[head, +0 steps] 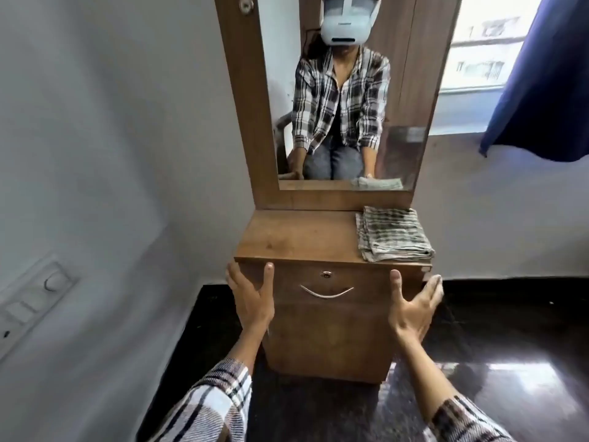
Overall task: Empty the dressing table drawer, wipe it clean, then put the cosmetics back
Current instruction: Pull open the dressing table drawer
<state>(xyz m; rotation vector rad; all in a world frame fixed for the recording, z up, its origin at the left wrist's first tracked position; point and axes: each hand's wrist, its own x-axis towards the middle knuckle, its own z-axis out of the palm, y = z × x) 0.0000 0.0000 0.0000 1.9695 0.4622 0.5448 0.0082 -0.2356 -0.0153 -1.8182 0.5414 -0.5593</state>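
1. Brown wooden drawer (331, 290) with curved silver handle (326, 292) closed at table front edge; emptying not yet begun.
2. Left hand (251, 298) and right hand (414, 306) flank it, fingers released, grasping nothing.
3. Next: grip handle, pull.
4. Folded checked cloth (393, 237) at table's right rear corner.

Single view only, head-worn, wide-angle; straight edges bow toward the frame borders. Camera looks forward and steeply down from above the dressing table (331, 314), close in, so its worktop (296, 237) sits mid-frame and both forearms enter from the bottom edge. The mirror (344, 100) faces the camera squarely and reflects the wearer, headset included. Left margin takes in the wall (95, 138), right margin a window (484, 52) and dark floor (510, 330).
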